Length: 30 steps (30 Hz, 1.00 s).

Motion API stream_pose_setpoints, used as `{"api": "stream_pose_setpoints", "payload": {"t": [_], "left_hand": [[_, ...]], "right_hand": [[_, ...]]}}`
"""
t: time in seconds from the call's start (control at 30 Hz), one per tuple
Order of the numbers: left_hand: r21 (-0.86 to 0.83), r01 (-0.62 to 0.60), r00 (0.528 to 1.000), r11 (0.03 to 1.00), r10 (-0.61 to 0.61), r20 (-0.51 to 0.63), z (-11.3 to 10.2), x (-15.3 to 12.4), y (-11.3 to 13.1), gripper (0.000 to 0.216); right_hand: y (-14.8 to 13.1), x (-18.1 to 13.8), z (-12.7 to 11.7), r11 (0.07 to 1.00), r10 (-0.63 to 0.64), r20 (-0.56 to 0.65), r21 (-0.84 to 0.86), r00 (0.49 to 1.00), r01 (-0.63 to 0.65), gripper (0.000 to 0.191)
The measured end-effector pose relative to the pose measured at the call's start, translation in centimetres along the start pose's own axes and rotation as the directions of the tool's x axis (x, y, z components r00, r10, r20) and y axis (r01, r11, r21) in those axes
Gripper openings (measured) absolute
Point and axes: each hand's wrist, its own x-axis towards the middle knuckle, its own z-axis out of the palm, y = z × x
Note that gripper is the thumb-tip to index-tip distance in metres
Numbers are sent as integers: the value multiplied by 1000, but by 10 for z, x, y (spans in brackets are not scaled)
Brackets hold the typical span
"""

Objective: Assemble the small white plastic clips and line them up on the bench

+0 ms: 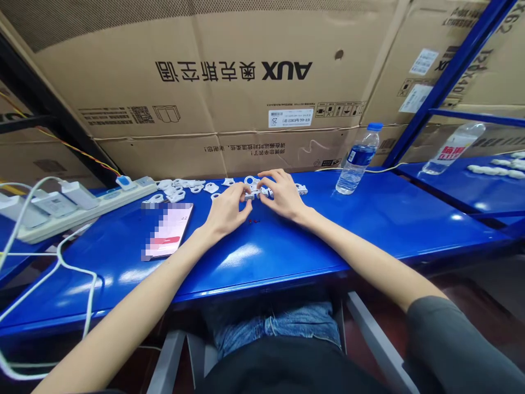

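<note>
Near the back of the blue table, my left hand (229,208) has thumb and fingers closed on the near left end of a small white plastic part (256,192). My right hand (284,196) is curled at the other end of that part, thumb and forefinger pinching it. Fingers hide much of the part, so its exact kind cannot be made out. A ring-shaped white piece (249,180) lies just behind my fingertips. Tiny red pieces (254,221) rest on the table in front of my hands.
Several loose white plastic pieces (180,185) lie left of my hands. A phone (174,230) sits nearer, beside a power strip (102,203) with chargers and white cables (92,273). To the right stands a water bottle (357,161). Large cardboard boxes (229,109) wall off the back.
</note>
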Motion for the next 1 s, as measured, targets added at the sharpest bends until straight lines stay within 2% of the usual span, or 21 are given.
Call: {"api": "stream_pose_setpoints", "payload": {"t": [0.07, 0.13, 0.2, 0.27, 0.43, 0.6, 0.83, 1.0], "left_hand": [[-34, -102, 990, 994, 105, 97, -2, -2, 4, 13], [-80, -174, 959, 982, 187, 215, -5, -3, 8, 14], [-112, -195, 928, 974, 220, 300, -6, -4, 10, 15], [-123, -198, 912, 972, 229, 340, -6, -4, 10, 13], [-130, -186, 912, 974, 220, 346, -5, -5, 9, 13], [-177, -116, 916, 977, 174, 362, -3, -4, 7, 16], [-282, -77, 946, 956, 159, 283, -4, 2, -2, 16], [-278, -33, 917, 960, 140, 374, -11, 3, -4, 18]], "right_hand": [[1, 1, -2, 1000, 28, -3, -15, 1000, -28, 16], [3, 1, -3, 998, 55, -4, -25, 999, -55, 16], [4, 1, -3, 997, 64, -12, -32, 998, -64, 16], [5, 1, -3, 998, 55, -28, -39, 998, -56, 15], [2, 1, -3, 998, 36, -40, -51, 999, -38, 13], [-1, 1, -3, 998, 47, -13, -38, 999, -47, 16], [0, 1, -3, 998, 30, -38, -47, 999, -32, 14], [-1, 2, -4, 998, 44, -20, -41, 999, -45, 17]]}}
